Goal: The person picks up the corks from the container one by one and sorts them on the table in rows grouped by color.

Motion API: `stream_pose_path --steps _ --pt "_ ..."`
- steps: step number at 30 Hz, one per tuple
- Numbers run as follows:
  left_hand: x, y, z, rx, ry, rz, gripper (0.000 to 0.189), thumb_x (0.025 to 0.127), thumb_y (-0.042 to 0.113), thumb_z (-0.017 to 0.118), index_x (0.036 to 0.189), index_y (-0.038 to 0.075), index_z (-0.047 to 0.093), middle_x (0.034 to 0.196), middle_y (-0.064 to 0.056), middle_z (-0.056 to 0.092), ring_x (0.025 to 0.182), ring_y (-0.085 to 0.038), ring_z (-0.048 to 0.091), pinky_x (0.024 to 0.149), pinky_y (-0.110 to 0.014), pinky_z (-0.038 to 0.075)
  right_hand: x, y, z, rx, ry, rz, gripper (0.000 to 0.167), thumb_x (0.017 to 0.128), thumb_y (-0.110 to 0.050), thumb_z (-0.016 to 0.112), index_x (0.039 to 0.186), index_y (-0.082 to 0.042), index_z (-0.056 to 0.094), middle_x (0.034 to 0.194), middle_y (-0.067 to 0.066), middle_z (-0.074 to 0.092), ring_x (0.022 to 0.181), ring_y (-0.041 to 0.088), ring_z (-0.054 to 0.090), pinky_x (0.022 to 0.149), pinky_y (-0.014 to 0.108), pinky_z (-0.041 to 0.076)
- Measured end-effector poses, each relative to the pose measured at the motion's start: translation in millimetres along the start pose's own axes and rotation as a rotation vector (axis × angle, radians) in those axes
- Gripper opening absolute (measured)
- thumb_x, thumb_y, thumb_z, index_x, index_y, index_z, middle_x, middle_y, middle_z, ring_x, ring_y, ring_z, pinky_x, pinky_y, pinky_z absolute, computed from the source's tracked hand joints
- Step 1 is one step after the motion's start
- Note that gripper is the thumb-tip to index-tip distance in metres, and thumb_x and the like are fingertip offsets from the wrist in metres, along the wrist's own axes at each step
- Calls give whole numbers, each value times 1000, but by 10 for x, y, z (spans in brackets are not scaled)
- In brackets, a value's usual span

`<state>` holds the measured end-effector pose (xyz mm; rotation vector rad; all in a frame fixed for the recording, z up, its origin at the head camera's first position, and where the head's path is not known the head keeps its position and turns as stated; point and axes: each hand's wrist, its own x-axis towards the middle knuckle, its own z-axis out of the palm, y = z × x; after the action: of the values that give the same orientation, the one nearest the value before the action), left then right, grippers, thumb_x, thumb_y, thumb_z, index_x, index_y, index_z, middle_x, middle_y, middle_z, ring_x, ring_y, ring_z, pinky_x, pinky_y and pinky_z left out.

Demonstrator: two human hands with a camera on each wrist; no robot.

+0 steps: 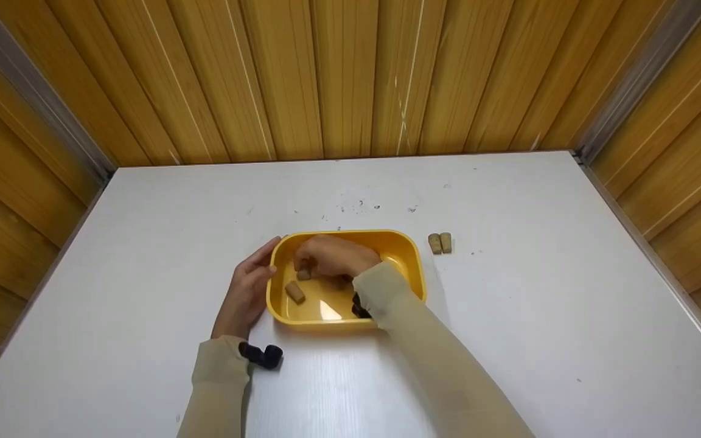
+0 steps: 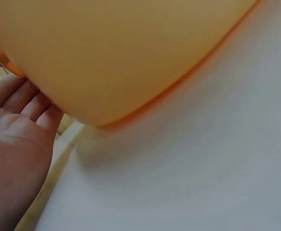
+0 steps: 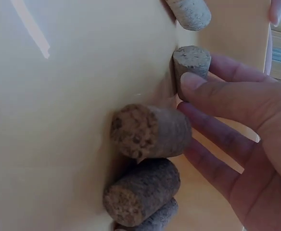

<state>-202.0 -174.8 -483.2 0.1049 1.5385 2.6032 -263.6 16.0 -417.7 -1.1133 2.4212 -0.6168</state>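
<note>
A yellow plastic tub (image 1: 408, 277) stands on the white table. At its left side my left hand (image 1: 247, 289) grips the wall, thumb over the rim and fingers along the outside (image 2: 20, 98). Inside the tub, my right hand (image 1: 333, 254) pinches a cork (image 3: 193, 57) between thumb and forefinger, close to the tub's floor. Another cork (image 1: 295, 292) lies nearer the front left of the tub. Several more corks, one of them dark (image 3: 145, 190), lie beside the right fingers in the right wrist view; my right hand mostly hides these from the head camera.
Two corks (image 1: 440, 243) are side by side on the table (image 1: 539, 292), to the right of the tub. Wood-patterned panels (image 1: 344, 79) wall in the back and both sides. A black strap with a small camera (image 1: 262, 356) sits on my left wrist.
</note>
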Motion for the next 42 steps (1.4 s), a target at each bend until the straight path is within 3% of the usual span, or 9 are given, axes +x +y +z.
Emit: stream_pose_path --steps 3,7,11,17,21,29,34,42 --pt "2 6 4 7 0 -4 57 89 -9 40 145 2 39 152 -9 38 142 -19 34 109 -25 40 -6 23 -8 8 -18 -4 11 90 -6 62 95 -12 70 91 1 66 63 17 57 49 19 47" --pt "0 15 12 25 -3 -7 58 89 -9 39 146 2 37 152 -8 37 142 -19 34 110 -24 39 -22 58 -20 29 -44 10 6 90 -13 65 94 -10 68 92 2 65 63 22 61 52 24 54" --pt "-6 17 11 29 -8 -8 59 89 -9 38 147 1 36 153 -9 37 142 -19 34 111 -25 38 -45 80 -25 66 -62 29 9 89 -18 65 94 -10 67 88 3 65 58 23 62 53 31 57" --pt "-2 17 15 24 3 -14 59 88 -10 38 146 1 37 152 -10 38 142 -21 34 111 -26 38 -101 101 -65 108 -72 46 10 89 -17 66 96 -10 68 80 3 63 58 24 61 53 31 56" --pt "1 16 17 29 18 -16 58 88 -10 39 145 2 39 152 -9 39 141 -20 36 110 -25 39 -133 123 -103 96 -60 10 15 88 -8 66 103 -10 70 84 5 66 63 26 64 57 29 56" --pt "2 17 12 47 7 -20 61 87 -9 40 147 2 36 151 -7 38 141 -20 35 112 -28 37 -218 126 -211 172 -58 2 31 88 -8 66 119 -9 68 81 11 65 65 30 64 55 23 51" --pt "1 25 7 42 4 -26 60 88 -9 39 147 2 36 152 -6 37 141 -20 34 113 -28 36 -290 139 -278 192 -78 12 35 90 -9 63 125 -10 65 83 18 67 70 35 66 62 32 56" --pt "-2 34 20 39 -3 -15 60 89 -10 38 148 0 32 153 -8 37 142 -20 34 112 -26 36 -432 196 -410 101 -9 40 34 89 -14 65 123 -17 67 99 4 61 83 15 54 73 22 49"
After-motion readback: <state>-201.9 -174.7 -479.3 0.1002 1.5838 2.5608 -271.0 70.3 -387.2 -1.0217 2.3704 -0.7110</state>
